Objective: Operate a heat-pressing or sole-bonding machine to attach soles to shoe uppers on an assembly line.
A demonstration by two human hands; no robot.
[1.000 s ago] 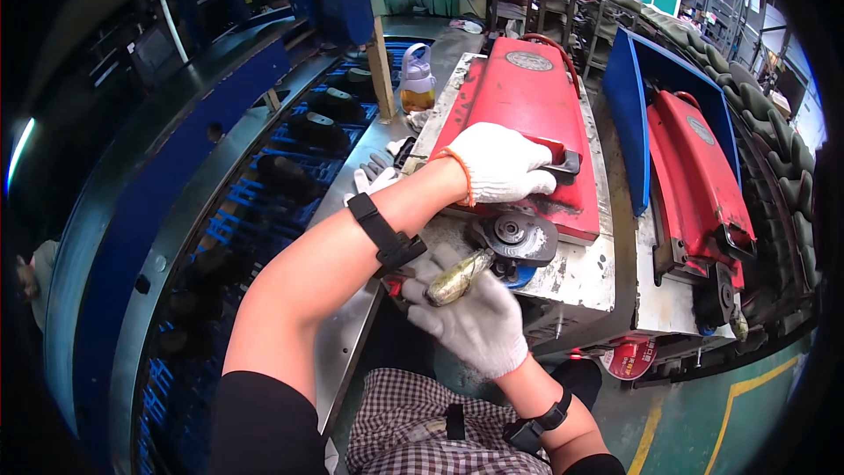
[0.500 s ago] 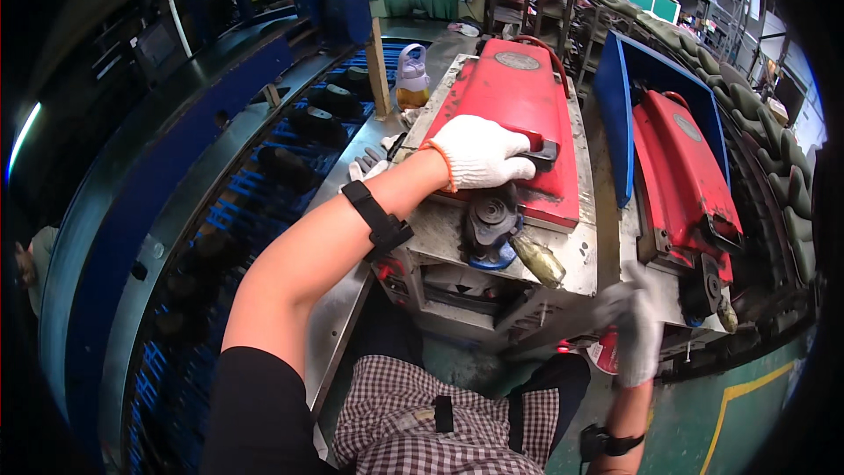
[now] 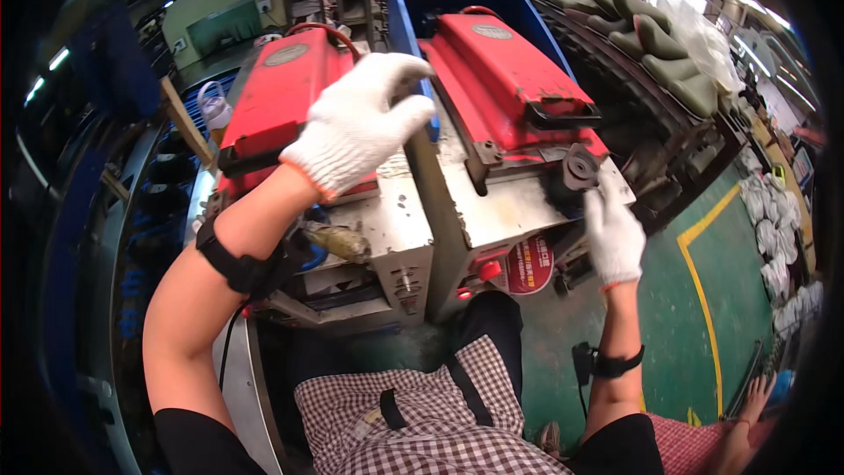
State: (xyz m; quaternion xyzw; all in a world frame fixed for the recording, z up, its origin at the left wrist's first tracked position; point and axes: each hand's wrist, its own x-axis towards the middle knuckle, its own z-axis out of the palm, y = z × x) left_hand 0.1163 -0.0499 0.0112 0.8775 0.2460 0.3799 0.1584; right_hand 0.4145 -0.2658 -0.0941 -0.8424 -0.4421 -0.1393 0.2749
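Observation:
My left hand (image 3: 360, 123), in a white knit glove, hangs in the air over the right edge of the left machine's red cover (image 3: 277, 88). Its thumb and fingers are apart, with nothing between them. A second red cover (image 3: 501, 70), with a black handle (image 3: 563, 114) at its front, belongs to the right machine. Below that handle sits a dark, round-ended part (image 3: 580, 167). My right hand (image 3: 614, 237), also gloved, is just in front of this part, fingers stretched toward it; whether they touch it I cannot tell.
A blue open-fronted housing (image 3: 409, 18) stands behind the right cover. A yellowish wrapped bundle (image 3: 338, 242) lies on the left machine's front ledge. Dark-green padded pieces (image 3: 633, 35) line a rack behind. Another person's hand (image 3: 754, 400) shows at lower right. A bottle (image 3: 214, 105) stands left.
The view has swung right. My left hand has let go of the left cover's handle and moved right, opening. My right hand has come up to the right machine's round-ended part.

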